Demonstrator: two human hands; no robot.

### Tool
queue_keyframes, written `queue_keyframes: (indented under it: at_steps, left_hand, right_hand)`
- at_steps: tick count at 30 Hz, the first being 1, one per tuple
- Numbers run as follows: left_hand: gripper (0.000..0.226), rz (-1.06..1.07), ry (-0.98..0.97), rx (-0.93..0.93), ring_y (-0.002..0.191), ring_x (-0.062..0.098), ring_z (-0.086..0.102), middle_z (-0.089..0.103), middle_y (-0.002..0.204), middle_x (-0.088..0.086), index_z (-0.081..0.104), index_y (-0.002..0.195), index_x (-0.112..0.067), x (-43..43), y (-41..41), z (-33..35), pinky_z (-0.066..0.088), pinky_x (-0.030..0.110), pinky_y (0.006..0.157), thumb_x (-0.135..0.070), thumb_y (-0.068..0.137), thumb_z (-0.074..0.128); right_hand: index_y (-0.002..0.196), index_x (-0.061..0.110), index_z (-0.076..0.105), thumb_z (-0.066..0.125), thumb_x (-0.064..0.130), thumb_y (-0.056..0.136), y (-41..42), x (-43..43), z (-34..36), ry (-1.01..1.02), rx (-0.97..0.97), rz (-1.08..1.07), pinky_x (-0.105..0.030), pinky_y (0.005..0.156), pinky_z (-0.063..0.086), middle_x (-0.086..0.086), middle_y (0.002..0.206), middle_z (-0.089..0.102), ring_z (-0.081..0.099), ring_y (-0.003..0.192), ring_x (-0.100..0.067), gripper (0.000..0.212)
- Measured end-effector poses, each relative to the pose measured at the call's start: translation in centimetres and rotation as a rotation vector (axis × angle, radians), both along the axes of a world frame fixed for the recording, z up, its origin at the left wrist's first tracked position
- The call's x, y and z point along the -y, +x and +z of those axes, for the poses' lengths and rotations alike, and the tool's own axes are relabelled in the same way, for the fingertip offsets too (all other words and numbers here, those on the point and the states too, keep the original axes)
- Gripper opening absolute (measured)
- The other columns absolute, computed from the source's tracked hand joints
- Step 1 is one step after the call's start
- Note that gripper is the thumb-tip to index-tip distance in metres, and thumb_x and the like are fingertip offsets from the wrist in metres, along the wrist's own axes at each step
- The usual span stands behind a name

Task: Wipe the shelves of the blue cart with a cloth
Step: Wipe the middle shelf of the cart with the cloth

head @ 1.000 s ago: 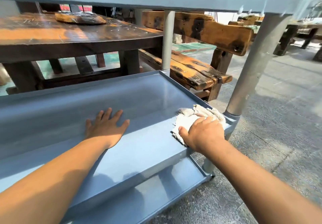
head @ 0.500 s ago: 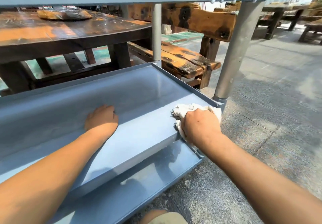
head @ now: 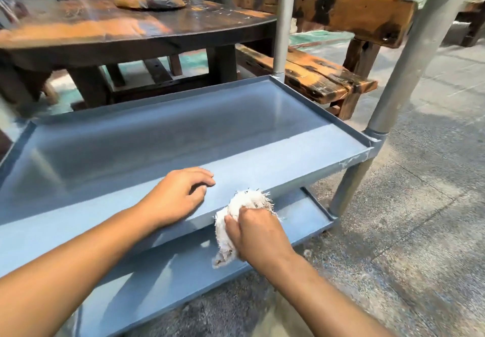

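A: What was the biggest thing in view?

B: The blue cart (head: 380, 137). Its middle shelf (head: 183, 137) filled the centre, the bottom shelf (head: 162, 279) sat below it, and the underside of the top one ran overhead. A wooden worktop (head: 131, 29) and a bench (head: 315, 74) stood behind the cart.

A: What had changed?

B: Half a second earlier the right hand pressed the cloth into the middle shelf's far right corner, by the post. Now the right hand (head: 258, 234) had come to that shelf's front lip, fingers bunched tight around the white cloth (head: 236, 221), which hung over the edge toward the bottom shelf.

A: And the other?

B: The left hand (head: 181, 195) rested on the middle shelf just left of the cloth, fingers loosely curled, holding nothing.

A: Meaning?

B: I judged the middle shelf's floor nearly done, with the rim or the bottom shelf next.
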State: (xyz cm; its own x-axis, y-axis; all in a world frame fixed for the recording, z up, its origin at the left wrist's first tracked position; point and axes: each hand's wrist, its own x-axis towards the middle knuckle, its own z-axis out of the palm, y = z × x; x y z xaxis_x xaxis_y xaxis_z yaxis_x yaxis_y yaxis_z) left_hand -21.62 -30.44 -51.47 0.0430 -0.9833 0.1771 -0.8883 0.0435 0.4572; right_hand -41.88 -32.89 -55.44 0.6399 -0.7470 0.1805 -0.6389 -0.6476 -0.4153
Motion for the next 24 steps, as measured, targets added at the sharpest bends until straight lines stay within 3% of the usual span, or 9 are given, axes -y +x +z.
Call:
queue_keyframes:
  at_steps: [4,8,12,14,15,17,19,22,24]
  left_hand:
    - [0.026,0.030,0.073,-0.169,0.110,-0.001,0.060,0.069,0.116,-0.013,0.072,0.113,-0.019,-4.9,1.7,1.1,0.042,0.017,0.101,-0.008,0.093,0.060]
    - [0.030,-0.035,0.151,-0.288,0.122,-0.002,0.054,0.063,0.129,-0.011,0.066,0.125,-0.021,-11.0,3.2,1.5,0.039,0.029,0.110,-0.025,0.095,0.064]
    - [0.078,-0.191,0.210,-0.088,0.141,0.002,0.034,0.048,0.149,-0.005,0.045,0.145,-0.021,-15.7,3.1,1.3,0.022,0.023,0.118,-0.058,0.080,0.068]
    - [0.098,-0.226,0.221,0.121,0.147,0.006,0.022,0.040,0.154,-0.006,0.029,0.153,-0.024,-17.9,3.3,0.8,0.010,0.027,0.122,-0.069,0.074,0.067]
    - [0.098,-0.223,0.202,0.197,0.147,0.008,0.023,0.040,0.153,-0.004,0.023,0.154,-0.025,-19.0,3.7,0.4,0.008,0.028,0.123,-0.070,0.076,0.064]
    - [0.093,-0.155,0.217,0.149,0.141,0.005,0.031,0.042,0.151,-0.005,0.021,0.154,-0.027,-20.9,4.1,-1.0,0.012,0.023,0.121,-0.065,0.081,0.065]
    - [0.084,0.006,0.352,-0.085,0.132,-0.002,0.038,0.045,0.147,-0.017,0.030,0.147,-0.039,-22.3,4.1,-2.5,0.026,0.019,0.113,-0.060,0.077,0.072]
    - [0.051,0.182,0.500,-0.450,0.104,0.005,0.063,0.067,0.113,-0.019,0.059,0.117,-0.036,-23.2,4.7,-4.2,0.049,0.031,0.093,-0.049,0.073,0.081]
    - [0.026,0.213,0.571,-0.580,0.091,0.011,0.069,0.073,0.097,-0.014,0.069,0.099,-0.028,-23.9,5.6,-5.5,0.052,0.031,0.083,-0.036,0.078,0.082]
  right_hand:
    - [0.070,0.023,0.034,0.044,0.037,0.103,2.8,-2.4,-0.2,0.128,0.032,0.289,-0.033,0.065,0.028,-0.005,0.075,0.057,0.046,0.071,-0.024,0.037]
    - [0.065,0.025,0.039,0.053,0.029,0.094,5.5,-4.6,-0.2,0.464,0.093,0.558,-0.028,0.053,0.028,0.012,0.060,0.042,0.038,0.055,-0.004,0.032]
    - [0.054,0.030,0.045,0.050,0.019,0.078,7.4,-5.5,-0.1,0.908,0.250,0.625,-0.025,0.052,0.026,0.017,0.056,0.038,0.033,0.054,-0.005,0.027]
    - [0.069,0.015,0.059,0.056,0.021,0.069,8.2,-6.2,-0.6,1.122,0.314,0.592,-0.029,0.061,0.027,-0.004,0.069,0.042,0.037,0.067,-0.019,0.006]
    - [0.082,0.006,0.062,0.060,0.024,0.064,8.8,-6.4,-1.1,1.228,0.315,0.569,-0.033,0.065,0.030,-0.009,0.078,0.047,0.039,0.074,-0.024,0.026]
    - [0.088,0.006,0.065,0.066,0.029,0.052,9.6,-6.9,-2.3,1.389,0.237,0.493,-0.032,0.069,0.040,-0.011,0.082,0.058,0.054,0.078,-0.023,0.043]
    - [0.093,0.010,0.068,0.072,0.029,0.049,10.4,-7.3,-3.6,1.550,0.141,0.479,-0.028,0.068,0.049,-0.006,0.082,0.067,0.064,0.074,-0.017,0.048]
    - [0.096,0.012,0.079,0.080,0.036,0.064,11.3,-7.8,-5.0,1.785,0.001,0.556,-0.030,0.081,0.055,-0.008,0.096,0.076,0.072,0.088,-0.019,0.040]
    - [0.108,0.012,0.079,0.077,0.053,0.075,11.5,-8.3,-6.5,1.926,-0.050,0.589,-0.033,0.096,0.052,-0.010,0.115,0.075,0.070,0.107,-0.021,0.053]
